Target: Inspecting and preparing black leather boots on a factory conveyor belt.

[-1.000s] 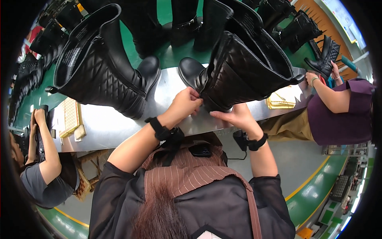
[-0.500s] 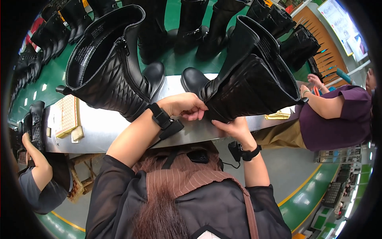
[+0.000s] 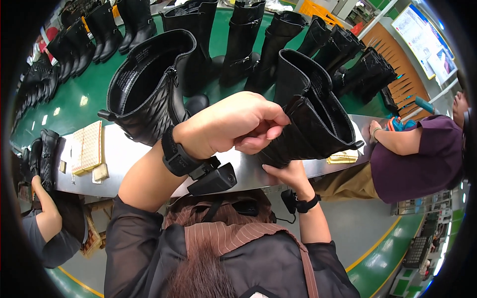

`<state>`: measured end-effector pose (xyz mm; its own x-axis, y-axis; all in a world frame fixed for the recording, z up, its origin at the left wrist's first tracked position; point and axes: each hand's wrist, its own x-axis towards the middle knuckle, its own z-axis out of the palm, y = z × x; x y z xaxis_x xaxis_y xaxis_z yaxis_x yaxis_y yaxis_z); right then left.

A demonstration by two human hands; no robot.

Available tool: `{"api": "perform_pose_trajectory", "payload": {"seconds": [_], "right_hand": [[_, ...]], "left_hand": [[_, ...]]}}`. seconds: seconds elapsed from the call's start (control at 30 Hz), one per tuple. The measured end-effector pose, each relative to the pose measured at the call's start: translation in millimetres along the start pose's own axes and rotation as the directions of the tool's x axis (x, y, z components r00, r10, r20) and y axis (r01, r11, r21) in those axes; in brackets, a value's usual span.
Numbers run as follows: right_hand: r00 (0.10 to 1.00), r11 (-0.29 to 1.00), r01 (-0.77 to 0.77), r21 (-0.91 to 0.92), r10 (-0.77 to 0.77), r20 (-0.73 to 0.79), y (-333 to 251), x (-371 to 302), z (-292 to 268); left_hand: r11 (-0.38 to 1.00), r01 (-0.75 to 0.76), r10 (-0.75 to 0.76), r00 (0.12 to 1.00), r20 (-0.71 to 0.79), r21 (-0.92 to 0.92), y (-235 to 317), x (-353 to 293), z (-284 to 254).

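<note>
Standing at the tabletop (image 3: 251, 174), the black boot (image 3: 310, 131) is grasped low by the right hand (image 3: 292, 176); beside its shaft, the fingers of the left hand (image 3: 243, 124) are curled, their hold unclear. Left of it, a quilted boot (image 3: 151, 111) with unreadable lining print is partly blocked by the left arm (image 3: 146, 174).

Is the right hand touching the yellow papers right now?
Apart. The head view shows a strip of metal table between the right hand and the yellow papers.

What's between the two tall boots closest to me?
In the head view, your left hand appears between the left boot and the right boot, above the metal table.
</note>
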<state>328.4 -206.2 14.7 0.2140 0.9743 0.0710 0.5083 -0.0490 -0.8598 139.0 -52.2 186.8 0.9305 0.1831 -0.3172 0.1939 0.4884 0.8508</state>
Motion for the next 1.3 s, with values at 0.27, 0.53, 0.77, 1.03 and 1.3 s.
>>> {"api": "perform_pose_trajectory", "payload": {"seconds": [0.27, 0.53, 0.77, 1.03, 1.3], "right_hand": [[0.995, 0.997, -0.078, 0.012, 0.077, 0.06, 9.5, -5.5, -3.9], [0.519, 0.767, 0.446, -0.462, -0.642, -0.565, -143.0, -21.6, -82.7], [0.913, 0.404, 0.107, -0.908, -0.403, -0.072, -220.3, 24.1, -85.1], [0.667, 0.333, 0.363, -0.87, -0.745, -0.008, -192.9, 15.9, -97.2], [0.997, 0.978, 0.072, 0.197, -0.078, 0.025, -49.4, -17.0, -62.4]], "left_hand": [[0.993, -0.048, 0.047, 0.999, 0.014, 0.11, -9.5, -2.7, -0.3], [0.951, -0.199, 0.175, 0.978, 0.117, 0.237, -25.9, 20.6, 8.7], [0.95, -0.23, 0.206, 0.97, 0.131, 0.213, -30.8, 35.1, 19.6], [0.971, -0.213, 0.191, 0.965, 0.18, 0.112, -32.0, 34.7, 12.9], [0.987, -0.127, 0.108, 0.977, 0.183, 0.097, -28.1, 23.9, 19.8]]}}
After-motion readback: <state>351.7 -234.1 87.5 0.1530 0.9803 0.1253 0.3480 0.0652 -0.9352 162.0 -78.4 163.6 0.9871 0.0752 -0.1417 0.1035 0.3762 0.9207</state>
